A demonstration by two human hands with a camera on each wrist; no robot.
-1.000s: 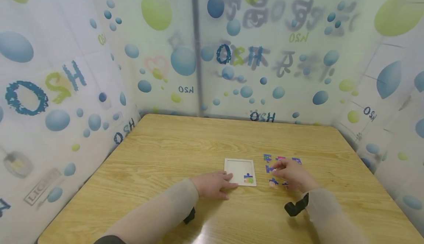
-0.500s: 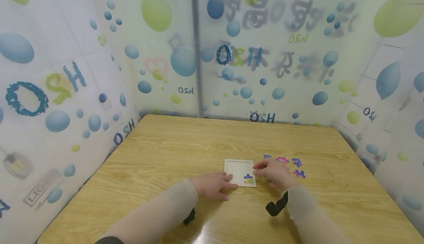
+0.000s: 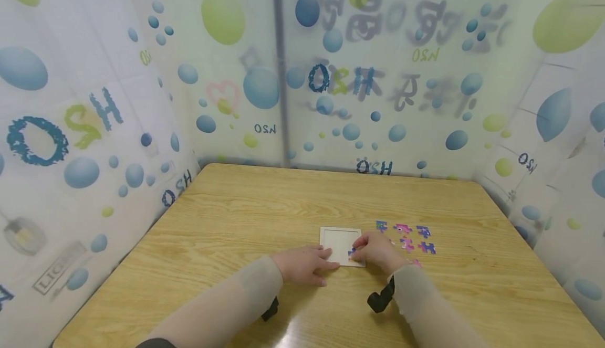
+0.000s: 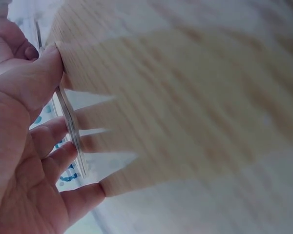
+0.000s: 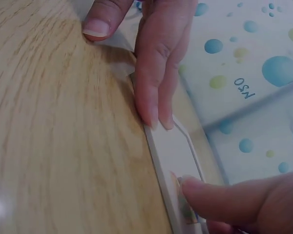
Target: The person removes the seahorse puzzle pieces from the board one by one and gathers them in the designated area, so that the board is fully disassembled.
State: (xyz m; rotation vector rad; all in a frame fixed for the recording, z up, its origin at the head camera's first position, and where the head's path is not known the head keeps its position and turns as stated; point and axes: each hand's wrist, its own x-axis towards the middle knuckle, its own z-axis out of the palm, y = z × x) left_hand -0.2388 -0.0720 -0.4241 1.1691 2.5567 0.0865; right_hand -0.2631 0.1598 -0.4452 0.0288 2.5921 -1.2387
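A white square puzzle tray [image 3: 336, 240] lies flat on the wooden table. My left hand [image 3: 302, 265] rests at its left side with fingers spread, the fingertips touching the tray's edge. My right hand [image 3: 378, 251] is over the tray's right side, thumb and fingers bent together at a puzzle piece. In the right wrist view the right thumb [image 5: 219, 197] presses by a colourful puzzle piece [image 5: 188, 212] inside the tray rim. The fingers mostly cover what they pinch. Part of a blue piece [image 3: 351, 255] shows beside the fingertips in the tray's lower right corner.
Several loose purple and pink puzzle pieces [image 3: 403, 229] lie in rows right of the tray, some partly behind the right hand. Patterned curtains [image 3: 236, 101] enclose the table [image 3: 250, 206] at the back and sides.
My right hand has moved left from the loose pieces to the tray's right corner, its thumb and fingers pinched. The left hand and the tray have stayed in place.
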